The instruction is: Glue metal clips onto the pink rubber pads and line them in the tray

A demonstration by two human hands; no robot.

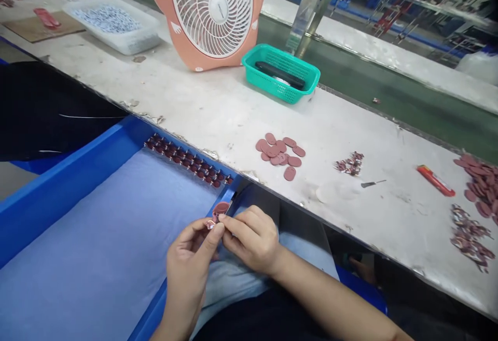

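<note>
My left hand (190, 263) is closed, its thumb and fingertips pinching a small part with a shiny bit at its end. Just above the fingertips shows a reddish-brown oval piece (221, 208), which seems joined to that part. My right hand (254, 238) is closed too, its fingertips pressed against the same piece; they partly cover it. Both hands are over my lap, beside a blue tray (64, 190) lined with pale blue sheet. Along the tray's far end lie rows of dark red pieces with metal fittings (187, 160).
On the white table lie loose reddish ovals (278, 149), small shiny fittings (350, 164), a thin pointed tool (372, 183) and a red-orange cutter-like item (436, 180). Behind stand a green basket (252, 79), an orange fan (182, 53) and a white tub (142, 45).
</note>
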